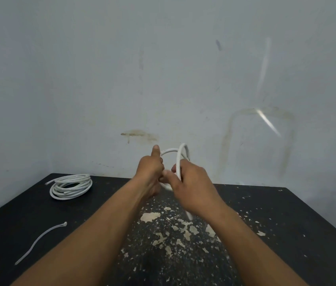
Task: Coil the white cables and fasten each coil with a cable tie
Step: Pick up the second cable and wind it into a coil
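Both hands are raised above the middle of the black table (286, 213). My left hand (151, 170) grips one end of a white cable (180, 153), thumb up along it. My right hand (192, 186) holds the same cable, which bends in a small loop above both hands. A blurred stretch of the cable (265, 65) whips through the air at the upper right, and a short piece shows below my right hand. A second white cable (71, 186) lies coiled on the table's far left. A white cable tie (39, 242) lies loose at the near left.
A pale stained wall stands right behind the table's far edge. The tabletop's black paint is chipped in the middle, showing light patches (150, 216). The table's right edge falls away at the lower right.
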`<state>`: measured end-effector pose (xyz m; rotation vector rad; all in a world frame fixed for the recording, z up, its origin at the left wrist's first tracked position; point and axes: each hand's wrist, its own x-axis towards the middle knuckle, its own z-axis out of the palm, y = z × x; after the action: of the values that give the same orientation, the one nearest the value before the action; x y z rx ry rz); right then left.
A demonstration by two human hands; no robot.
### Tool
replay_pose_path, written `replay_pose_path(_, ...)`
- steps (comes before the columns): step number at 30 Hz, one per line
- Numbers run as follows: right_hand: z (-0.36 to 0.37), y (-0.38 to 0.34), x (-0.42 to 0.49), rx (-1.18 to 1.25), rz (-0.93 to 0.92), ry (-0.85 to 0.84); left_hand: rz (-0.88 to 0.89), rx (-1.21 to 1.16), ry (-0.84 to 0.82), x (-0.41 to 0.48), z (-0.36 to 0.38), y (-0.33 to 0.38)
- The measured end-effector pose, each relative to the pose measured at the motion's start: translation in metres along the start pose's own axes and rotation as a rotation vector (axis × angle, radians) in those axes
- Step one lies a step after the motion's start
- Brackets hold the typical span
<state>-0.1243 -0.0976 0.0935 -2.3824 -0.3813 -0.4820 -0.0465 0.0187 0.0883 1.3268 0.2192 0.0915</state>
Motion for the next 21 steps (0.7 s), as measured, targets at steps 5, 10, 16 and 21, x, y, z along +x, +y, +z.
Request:
replay_pose_path(5,0.006,0.011,0.002,-0.511,-0.262,-0.108,-0.087,0.1,-0.157,-0.003,-0.008,0.013)
replay_pose_path(10,0.008,0.014,0.005,-0.673,-0.455,-0.157,-0.219,0.109,-0.35,-0.001,-0.02,0.016)
replay_pose_path(16,0.013,0.042,0.01,-0.774,-0.777,0.048,-0.191,0.162,-0.371,-0.008,-0.02,0.004)
replay_pose_path(21,0.035,0.056,0.002,-0.664,-0.78,0.249,-0.202,0.016,-0.407,-0.005,-0.019,0.001)
